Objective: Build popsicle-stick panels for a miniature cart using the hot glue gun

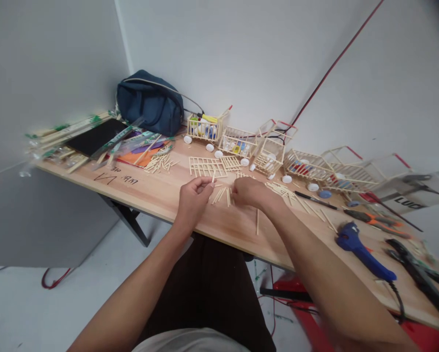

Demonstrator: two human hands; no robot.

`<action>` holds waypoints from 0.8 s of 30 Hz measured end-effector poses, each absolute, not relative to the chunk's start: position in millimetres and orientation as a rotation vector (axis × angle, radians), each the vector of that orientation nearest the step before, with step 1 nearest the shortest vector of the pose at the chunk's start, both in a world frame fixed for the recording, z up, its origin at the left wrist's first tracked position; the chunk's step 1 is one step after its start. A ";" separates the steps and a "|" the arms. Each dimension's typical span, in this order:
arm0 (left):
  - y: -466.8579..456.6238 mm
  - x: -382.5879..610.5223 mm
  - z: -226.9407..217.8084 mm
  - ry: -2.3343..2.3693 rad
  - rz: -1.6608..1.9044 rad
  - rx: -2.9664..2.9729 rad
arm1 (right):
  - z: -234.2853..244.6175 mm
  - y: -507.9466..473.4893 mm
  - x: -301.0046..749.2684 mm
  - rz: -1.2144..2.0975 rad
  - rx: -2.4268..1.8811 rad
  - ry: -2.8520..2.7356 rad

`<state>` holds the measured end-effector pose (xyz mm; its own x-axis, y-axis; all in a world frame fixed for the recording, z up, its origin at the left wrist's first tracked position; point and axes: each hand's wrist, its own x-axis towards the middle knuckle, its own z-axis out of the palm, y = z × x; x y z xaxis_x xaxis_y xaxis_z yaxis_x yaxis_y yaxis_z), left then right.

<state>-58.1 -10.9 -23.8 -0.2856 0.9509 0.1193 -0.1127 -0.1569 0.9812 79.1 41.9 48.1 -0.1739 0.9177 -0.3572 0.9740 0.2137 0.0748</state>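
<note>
My left hand (196, 196) is closed in a pinch, holding a short wooden stick (214, 176) upright between thumb and fingertips. Just to its right, my right hand (249, 191) is closed and rests low over the table, its fingertips hidden from me; whatever they grip I cannot make out. Between the two hands lie several loose short sticks (221, 195). Behind them sits a flat lattice panel (207, 167) made of sticks, beside a smaller lattice panel (230, 163).
Small stick-built carts (239, 141) with white wheels line the wall. On the right lie a blue glue gun (366, 253), orange-handled pliers (377, 222) and a black pen (315, 200). A blue bag (151, 105), a black board (97, 137) and a stick pile (161, 162) occupy the left.
</note>
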 end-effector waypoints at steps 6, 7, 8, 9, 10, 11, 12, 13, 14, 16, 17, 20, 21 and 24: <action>-11.4 -57.9 -22.7 1.254 1.519 1.195 | 40.9 27.1 95.3 -0.226 1.815 2.232; -11.4 -57.7 -23.2 1.256 1.509 1.206 | 38.0 24.6 98.3 -0.221 1.831 2.256; -11.4 -57.5 -23.9 1.258 1.502 1.213 | 35.0 22.6 100.9 -0.218 1.848 2.282; -11.3 -57.2 -24.7 1.258 1.492 1.219 | 32.2 20.9 103.0 -0.220 1.863 2.311; -11.3 -56.9 -25.5 1.256 1.481 1.222 | 29.7 19.8 104.7 -0.226 1.875 2.342; -11.3 -56.6 -26.3 1.253 1.472 1.223 | 27.6 19.1 106.5 -0.238 1.884 2.378; -11.3 -56.3 -26.9 1.251 1.464 1.224 | 25.9 18.9 108.6 -0.258 1.888 2.418; -11.1 -56.1 -27.4 1.251 1.458 1.225 | 24.6 19.0 111.4 -0.286 1.889 2.465; -11.0 -55.8 -27.6 1.252 1.455 1.226 | 23.6 19.4 115.1 -0.324 1.882 2.518; -10.7 -55.3 -27.1 1.254 1.445 1.224 | 21.6 20.7 125.4 -0.431 1.852 2.627; -10.7 -54.8 -26.4 1.251 1.437 1.223 | 20.3 21.5 132.0 -0.482 1.834 2.669; -11.8 -51.0 -22.4 1.214 1.404 1.217 | 12.6 24.1 153.8 -0.723 1.831 2.860; -12.5 -48.6 -20.9 1.203 1.390 1.215 | 8.9 24.7 160.5 -0.829 1.857 2.947; -14.5 -38.3 -17.5 1.194 1.356 1.197 | -1.9 24.2 174.7 -1.091 1.984 3.157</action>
